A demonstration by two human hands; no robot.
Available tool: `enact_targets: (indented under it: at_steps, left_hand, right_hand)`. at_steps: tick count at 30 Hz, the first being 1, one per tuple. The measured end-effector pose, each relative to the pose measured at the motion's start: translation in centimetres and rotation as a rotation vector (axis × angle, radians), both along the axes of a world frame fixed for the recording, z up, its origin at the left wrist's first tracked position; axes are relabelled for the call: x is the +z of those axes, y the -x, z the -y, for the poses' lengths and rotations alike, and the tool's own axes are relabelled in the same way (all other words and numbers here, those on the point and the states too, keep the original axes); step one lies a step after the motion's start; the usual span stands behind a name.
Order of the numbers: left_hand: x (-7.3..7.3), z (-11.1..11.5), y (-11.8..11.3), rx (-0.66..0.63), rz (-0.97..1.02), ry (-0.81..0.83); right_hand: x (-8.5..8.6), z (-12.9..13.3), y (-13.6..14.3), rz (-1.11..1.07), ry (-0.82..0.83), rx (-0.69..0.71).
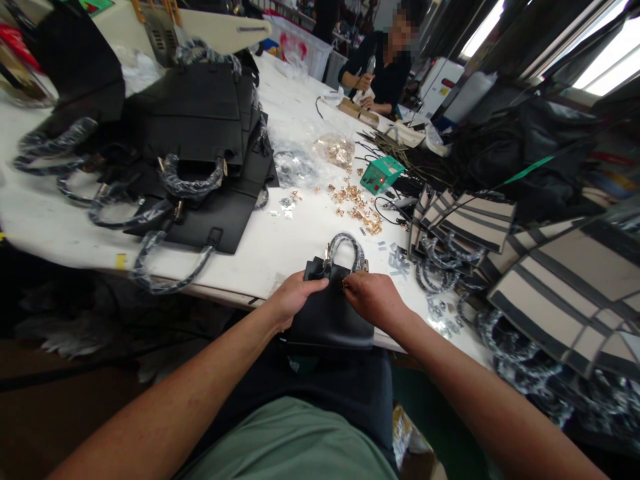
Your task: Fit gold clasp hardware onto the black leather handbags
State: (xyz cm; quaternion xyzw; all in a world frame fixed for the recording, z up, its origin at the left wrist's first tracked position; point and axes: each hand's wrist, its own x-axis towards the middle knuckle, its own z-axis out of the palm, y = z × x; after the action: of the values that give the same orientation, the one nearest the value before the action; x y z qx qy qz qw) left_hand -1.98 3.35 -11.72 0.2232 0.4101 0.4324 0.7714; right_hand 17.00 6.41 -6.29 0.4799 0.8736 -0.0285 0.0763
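Observation:
A small black handbag (333,317) rests partly on my lap against the table's front edge, its plastic-wrapped handle (346,241) standing up toward the tabletop. My left hand (295,297) grips the bag's left side, thumb lying on the front panel. At the upper right of the panel, my right hand (373,297) is closed with its fingertips pinched on a tiny gold-coloured piece, too small to name, touching the bag. Beyond the bag, loose gold metal fittings (357,203) lie scattered, with small silver plates (399,259) nearer the right hand.
Black handbags (195,133) are piled at left on the white table (285,250). To the right lie stacked beige-and-black bag pieces (565,300) with wrapped handles. A green powered box (381,175) with cables stands at centre. A co-worker (383,73) sits across the table.

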Motion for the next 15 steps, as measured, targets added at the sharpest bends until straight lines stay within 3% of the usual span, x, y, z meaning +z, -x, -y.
enact_targets:
  at_steps: [7,15]
  left_hand:
    - [0.3,0.3,0.0,0.031,-0.056,0.03]
    - [0.0,0.3,-0.1,0.015,-0.064,0.003]
  right_hand:
    - [0.5,-0.4,-1.0,-0.199,0.128,0.101]
    - [-0.2,0.0,-0.7,-0.259,0.074,0.008]
